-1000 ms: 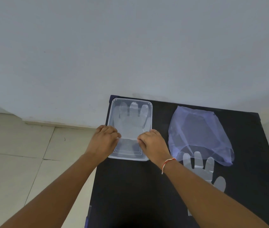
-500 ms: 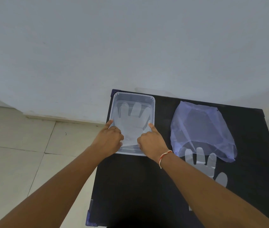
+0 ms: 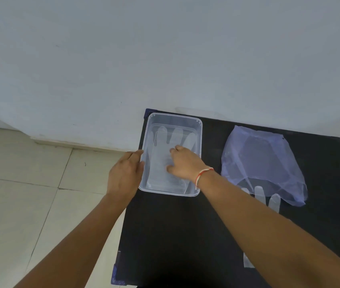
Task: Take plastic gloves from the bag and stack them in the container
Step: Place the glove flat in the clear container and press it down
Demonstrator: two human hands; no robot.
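A clear rectangular plastic container sits at the far left corner of the black table. A clear plastic glove lies flat inside it, fingers pointing away from me. My right hand is inside the container, palm down, pressing on the glove. My left hand rests against the container's left wall, thumb on the rim. To the right lies a bluish translucent bag. Another clear glove lies on the table at the bag's near edge, partly hidden by my right forearm.
The table stands against a pale wall. Beige floor tiles lie past its left edge, right beside the container. A small pale scrap shows under my right forearm.
My right hand has moved from the container's near edge onto the glove inside. My left hand has shifted to the container's left wall. The camera view has tilted slightly.
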